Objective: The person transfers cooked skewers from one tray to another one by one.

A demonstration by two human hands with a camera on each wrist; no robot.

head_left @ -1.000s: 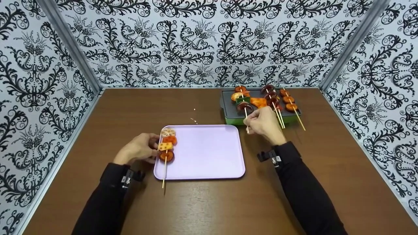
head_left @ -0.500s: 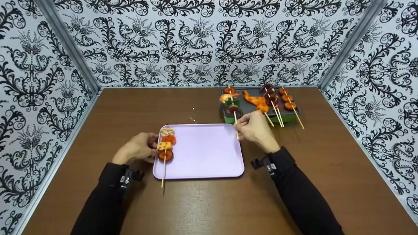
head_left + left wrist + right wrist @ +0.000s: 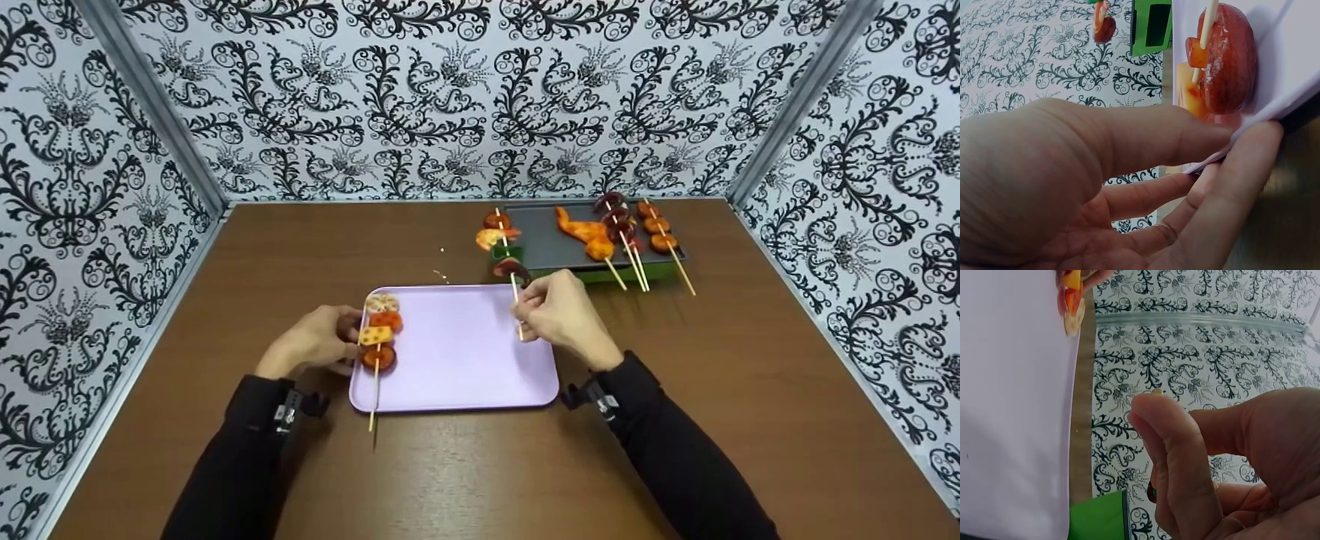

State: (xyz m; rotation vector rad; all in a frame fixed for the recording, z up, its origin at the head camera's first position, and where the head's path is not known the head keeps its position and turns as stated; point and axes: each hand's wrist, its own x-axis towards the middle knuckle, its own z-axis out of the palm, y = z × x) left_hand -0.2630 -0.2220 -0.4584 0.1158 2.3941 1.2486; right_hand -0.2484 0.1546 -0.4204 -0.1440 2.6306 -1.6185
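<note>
My left hand (image 3: pixel 319 339) pinches the left rim of a lilac tray (image 3: pixel 459 349); the left wrist view shows its thumb and fingers on the rim (image 3: pixel 1266 112). Along that side of the tray lies a food skewer (image 3: pixel 377 358) with a lotus-root slice, orange and yellow pieces and a brown round. My right hand (image 3: pixel 559 313) grips the stick of another skewer (image 3: pixel 508 266), held above the tray's far right edge. It carries a brown round, a shrimp-like piece, a green piece and a dark brown slice. In the right wrist view the curled fingers hide most of that stick.
Behind the tray on the right stands a small green grill (image 3: pixel 544 232) with a grey top. On it lie an orange wing-shaped skewer (image 3: pixel 585 231), dark-slice skewers (image 3: pixel 616 225) and a skewer of brown rounds (image 3: pixel 658 225). Tiny crumbs (image 3: pixel 441 274) dot the wooden table (image 3: pixel 300 247). Patterned walls enclose it.
My right hand has moved left and toward me, carrying the skewer off the grill to the tray's far right edge. My left hand stays at the tray's rim.
</note>
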